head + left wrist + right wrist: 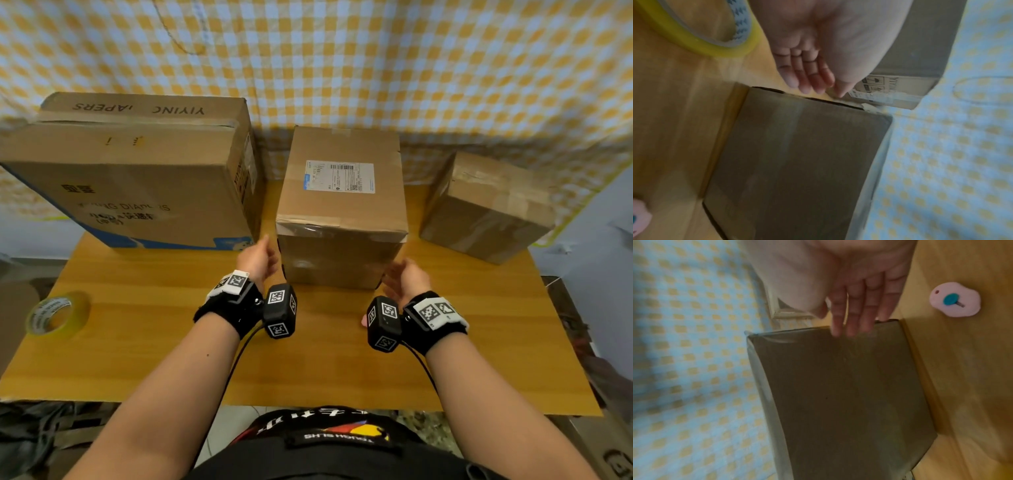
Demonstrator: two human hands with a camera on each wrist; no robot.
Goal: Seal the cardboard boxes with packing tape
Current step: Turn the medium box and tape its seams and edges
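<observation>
Both hands, left hand [258,257] and right hand [407,278], reach flat and empty beside the middle box [340,209]; next fetch the tape roll [56,313], far from the fingers

3 cardboard boxes stand on the table [329,359]: a large box [130,178] far left, a middle box [342,209] at centre and a small box [486,209] far right. 1 tape roll [56,315] lies near left, and 1 pink cutter [954,299] lies near the middle box. 2 hands are in view, the left hand [258,258] and the right hand [407,277].

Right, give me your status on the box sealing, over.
Both hands open, left hand and right hand flanking the middle box, neither gripping. Tape roll untouched at table's left. Nothing in the way.
</observation>
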